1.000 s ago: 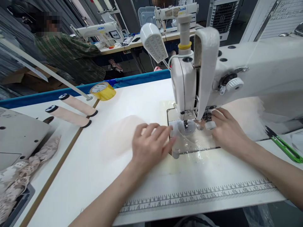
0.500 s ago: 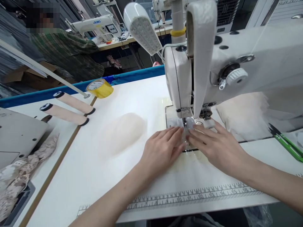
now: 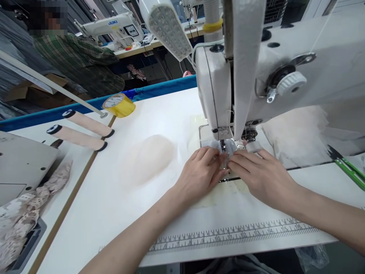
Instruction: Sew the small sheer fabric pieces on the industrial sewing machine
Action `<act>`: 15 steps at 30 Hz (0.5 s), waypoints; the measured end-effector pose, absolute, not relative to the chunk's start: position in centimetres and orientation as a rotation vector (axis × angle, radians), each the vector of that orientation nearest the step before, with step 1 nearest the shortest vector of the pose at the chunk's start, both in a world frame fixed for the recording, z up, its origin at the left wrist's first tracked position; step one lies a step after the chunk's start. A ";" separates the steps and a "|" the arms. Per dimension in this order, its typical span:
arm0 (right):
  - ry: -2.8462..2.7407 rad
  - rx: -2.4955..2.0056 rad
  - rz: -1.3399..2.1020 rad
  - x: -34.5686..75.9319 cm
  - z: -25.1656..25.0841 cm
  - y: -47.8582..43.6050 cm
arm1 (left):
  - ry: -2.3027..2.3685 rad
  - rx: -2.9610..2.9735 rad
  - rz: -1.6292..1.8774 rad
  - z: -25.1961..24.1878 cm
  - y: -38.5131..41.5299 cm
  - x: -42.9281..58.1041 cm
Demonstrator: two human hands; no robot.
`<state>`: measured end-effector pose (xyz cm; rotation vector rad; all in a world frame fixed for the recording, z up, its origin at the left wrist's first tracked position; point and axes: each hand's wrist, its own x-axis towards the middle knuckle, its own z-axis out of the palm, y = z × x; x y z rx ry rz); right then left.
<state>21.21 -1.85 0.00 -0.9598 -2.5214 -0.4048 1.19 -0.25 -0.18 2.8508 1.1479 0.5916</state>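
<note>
The fingers of the left hand are bent and lie close together, tips down just beside the presser foot; the thumb sits near them, but I can't tell whether they pinch anything. Across from them, the right hand lies palm down, its fingers nearly straight and side by side, their tips close to the left hand's. Whether cloth is held beneath them I can't make out from here.

Both hands rest over the metal plate, under the head of the white sewing machine. Left of the left hand, a piece of pale sheer fabric lies on the white surface, so thin that its edges fade into it. On the other side, beyond the right hand, a paler heap of cloth lies under the machine's arm, with green-handled snips near it. A printed ruler runs along the near edge.

Farther left are two pink spools on their sides, a roll of yellow tape and some lace trim. Past the blue border, a person in a checked shirt sits near another machine.
</note>
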 end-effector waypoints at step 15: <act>-2.546 -1.065 -0.486 21.4 -0.6 -0.5 | 1.300 3.063 0.495 -0.8 -1.4 1.7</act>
